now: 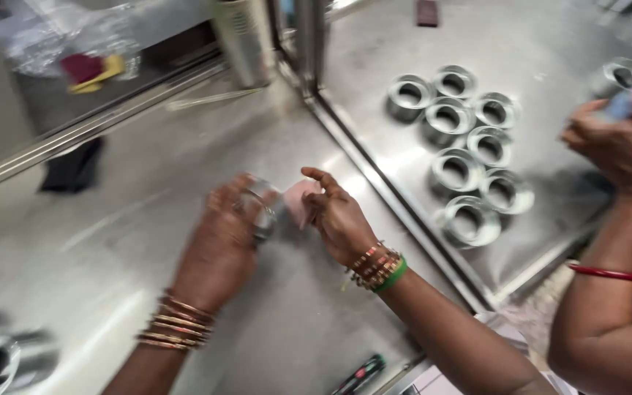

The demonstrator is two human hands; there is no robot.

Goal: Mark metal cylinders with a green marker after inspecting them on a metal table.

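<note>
On the steel worktable (111, 241), your left hand (221, 249) grips one metal ring (261, 212); your right hand (338, 219) pinches a pink cloth (300, 201) against it. Eight rings (469, 150) sit grouped alongside, seemingly finished.

A pale pink cloth (300, 201) meets a shiny silver metal ring (260, 211). Gold and red bangles (177, 323) circle one wrist; a green bangle (395, 276) the other. The steel table (148, 241) is grey.

Bright, even light from overhead. Glare streaks the steel table (148, 241) and the metal rings (469, 153). Motion blur smears everything, worst at the left edge of the table; shadows under the rings are soft.
</note>
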